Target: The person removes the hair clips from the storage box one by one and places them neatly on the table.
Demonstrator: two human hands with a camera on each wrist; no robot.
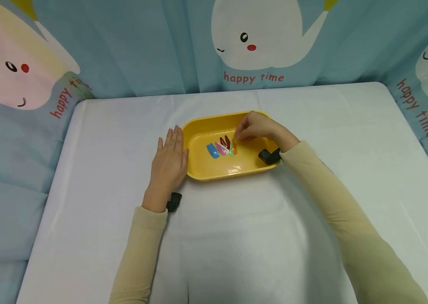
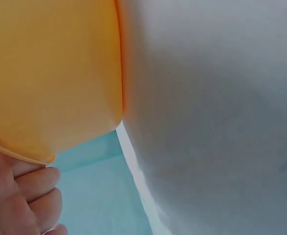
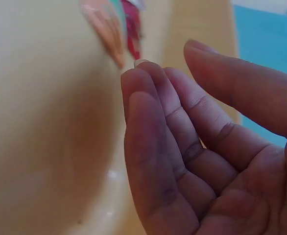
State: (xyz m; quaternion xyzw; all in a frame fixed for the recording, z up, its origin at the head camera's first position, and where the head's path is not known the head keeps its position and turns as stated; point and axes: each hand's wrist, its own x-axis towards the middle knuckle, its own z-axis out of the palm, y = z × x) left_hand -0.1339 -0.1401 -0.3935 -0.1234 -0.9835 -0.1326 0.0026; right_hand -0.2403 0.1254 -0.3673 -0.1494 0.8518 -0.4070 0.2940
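Hair clips [image 1: 220, 148] are lying inside the yellow tray [image 1: 206, 167]; the left hand [image 1: 167, 162], fingers straight, is touching its left end. The right hand [image 1: 257, 126] is hovering inside it — only the right wrist view is showing the thumb parted from gently bent fingers.

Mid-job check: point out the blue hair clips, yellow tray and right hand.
Blue hair clips [image 1: 213, 151]: head view, on their flat middle part.
Yellow tray [image 1: 210, 167]: head view, on its bare floor.
Right hand [image 1: 257, 125]: head view, on the back of it.
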